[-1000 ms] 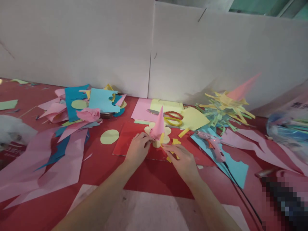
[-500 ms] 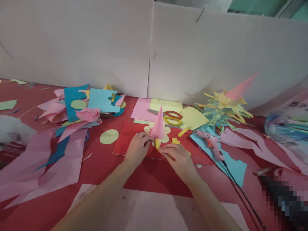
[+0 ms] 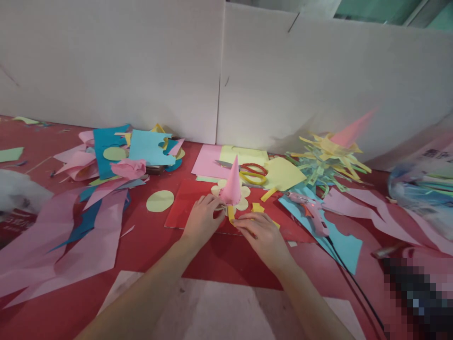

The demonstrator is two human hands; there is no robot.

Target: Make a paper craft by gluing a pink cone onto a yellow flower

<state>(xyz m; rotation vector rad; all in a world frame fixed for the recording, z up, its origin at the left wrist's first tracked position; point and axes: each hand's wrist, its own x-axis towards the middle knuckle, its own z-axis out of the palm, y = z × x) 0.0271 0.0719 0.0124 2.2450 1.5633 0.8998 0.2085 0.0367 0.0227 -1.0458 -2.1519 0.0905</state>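
Note:
A pink paper cone [image 3: 232,188] stands upright on a pale yellow paper flower [image 3: 243,203], over a red board [image 3: 187,200]. My left hand [image 3: 203,218] is closed at the flower's near left edge, its fingertips by the base of the cone; just what they pinch is partly hidden. Between my hands a yellow paper strip [image 3: 230,212] runs down from the front of the cone. My right hand [image 3: 264,236] pinches the strip's lower end between thumb and fingers. Small yellow paper pieces [image 3: 258,207] lie just behind the right hand.
Scissors [image 3: 253,174] with red and yellow handles lie behind the cone. To the right, a pink glue gun [image 3: 311,212] rests on blue paper [image 3: 345,248], its cord trailing forward. A fringed paper piece with a cone [image 3: 327,153] stands behind. Pink paper scraps [image 3: 85,241] cover the left.
My left fingers have shifted slightly at the flower's edge, and the gap by the thumb shows more. The right hand keeps the yellow strip in nearly the same place.

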